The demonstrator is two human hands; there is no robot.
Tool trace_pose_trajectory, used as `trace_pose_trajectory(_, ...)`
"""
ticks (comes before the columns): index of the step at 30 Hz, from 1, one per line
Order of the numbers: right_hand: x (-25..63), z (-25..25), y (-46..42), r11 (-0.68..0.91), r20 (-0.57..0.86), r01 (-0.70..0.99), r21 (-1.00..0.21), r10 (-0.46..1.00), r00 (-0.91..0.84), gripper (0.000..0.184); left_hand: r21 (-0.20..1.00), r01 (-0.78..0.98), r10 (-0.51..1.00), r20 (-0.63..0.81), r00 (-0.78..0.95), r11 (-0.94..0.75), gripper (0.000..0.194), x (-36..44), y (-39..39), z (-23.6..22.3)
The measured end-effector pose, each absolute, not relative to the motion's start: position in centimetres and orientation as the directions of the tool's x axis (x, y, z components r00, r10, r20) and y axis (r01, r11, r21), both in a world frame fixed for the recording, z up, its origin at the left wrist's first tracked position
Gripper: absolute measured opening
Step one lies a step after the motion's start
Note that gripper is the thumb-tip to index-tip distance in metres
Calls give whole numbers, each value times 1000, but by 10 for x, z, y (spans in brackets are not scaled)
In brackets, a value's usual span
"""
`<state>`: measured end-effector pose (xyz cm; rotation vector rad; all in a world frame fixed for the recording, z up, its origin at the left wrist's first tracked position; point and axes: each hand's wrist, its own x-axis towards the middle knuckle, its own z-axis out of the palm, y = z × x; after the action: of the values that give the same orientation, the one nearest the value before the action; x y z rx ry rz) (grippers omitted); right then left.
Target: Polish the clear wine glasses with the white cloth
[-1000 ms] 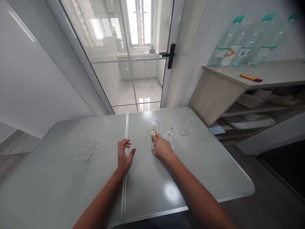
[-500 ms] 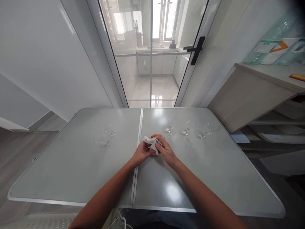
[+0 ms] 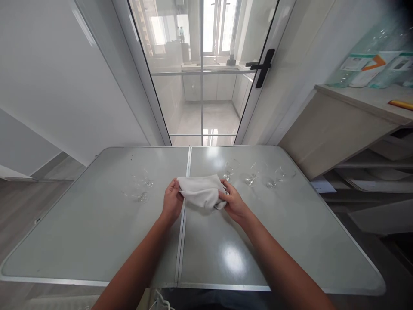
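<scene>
A white cloth [image 3: 200, 191] is stretched between my two hands, above the middle of the table near its seam. My left hand [image 3: 172, 198] pinches the cloth's left end. At the other end, my right hand [image 3: 235, 201] grips it with thumb and fingers, where the fabric is bunched. Just beyond my right hand stands a clear stemmed glass [image 3: 228, 175]. Farther right are a second stemmed glass [image 3: 250, 178] and a third one [image 3: 272, 183]. To the left, a pair of clear glasses [image 3: 142, 196] show faintly against the pale surface.
The grey table [image 3: 97, 232] has a metal edge and a seam down its middle. Behind it is a glazed door with a black handle [image 3: 264, 68]. On the right, a wooden shelf unit [image 3: 303, 129] carries several plastic bottles [image 3: 368, 69] and a yellow packet [image 3: 401, 104].
My right hand has let go of a glass and left it standing on the right. Both hands came together on the crumpled cloth, then moved apart, spreading it. The view has turned left.
</scene>
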<state>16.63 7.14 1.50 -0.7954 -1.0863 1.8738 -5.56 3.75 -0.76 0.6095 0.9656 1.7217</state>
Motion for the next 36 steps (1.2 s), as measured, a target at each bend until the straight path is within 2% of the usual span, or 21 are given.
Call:
trace_pose_trajectory(4,174,22,73,-242,-49,-309,-920,852,-521,50,784,-567,891,-39,-452,-254,32,-72,44,-6)
trace_pose_trajectory(6,175,23,74,-123,37,-284,-951,865,-501,37,806,-523,861,-35,-508,-276,36,-76,46,-10)
trace_pose_trajectory(8,175,23,74,-2,118,-281,-960,905,-409,22,892,-410,830,-77,-552,-191,39,-78,47,-16)
trace_pose_trajectory(11,172,20,73,72,157,-270,-960,938,-309,15,964,-261,808,-185,-559,40,42,-76,44,-26)
trace_pose_trajectory(14,172,19,74,60,130,-221,-973,940,-317,17,967,-210,901,-217,-375,146,56,-72,39,-30)
trace_pose_trajectory(15,172,19,75,60,127,-211,-976,939,-320,16,973,-181,936,-195,-294,146,56,-72,38,-29)
trace_pose_trajectory(17,175,18,77,75,137,-199,-977,938,-319,14,988,-127,970,-119,-213,93,42,-72,37,-26)
trace_pose_trajectory(20,179,15,81,173,180,-51,-984,943,-281,12,997,-69,942,-1,-336,-23,33,-77,39,-20)
trace_pose_trajectory(23,178,9,82,318,264,250,-914,937,-228,20,992,123,918,84,-387,-38,53,-83,42,-16)
trace_pose_trajectory(25,175,5,81,380,318,339,-861,921,-225,25,960,276,927,147,-345,-50,71,-88,43,-14)
trace_pose_trajectory(26,174,4,81,396,337,340,-853,915,-221,26,946,318,936,169,-309,-65,74,-91,43,-13)
trace_pose_trajectory(28,173,4,81,407,363,323,-854,912,-190,24,937,338,964,163,-209,-86,60,-98,42,-7)
trace_pose_trajectory(30,175,4,83,410,379,320,-854,912,-157,27,943,329,987,97,-127,-50,36,-107,41,2)
trace_pose_trajectory(31,177,3,84,417,387,327,-848,909,-155,31,943,331,993,56,-106,-17,29,-111,39,8)
trace_pose_trajectory(34,180,0,87,460,409,388,-799,888,-210,35,926,375,993,-6,-116,50,37,-120,34,24)
trace_pose_trajectory(36,182,-1,87,493,406,445,-748,870,-281,24,879,478,989,63,-136,10,38,-120,29,32)
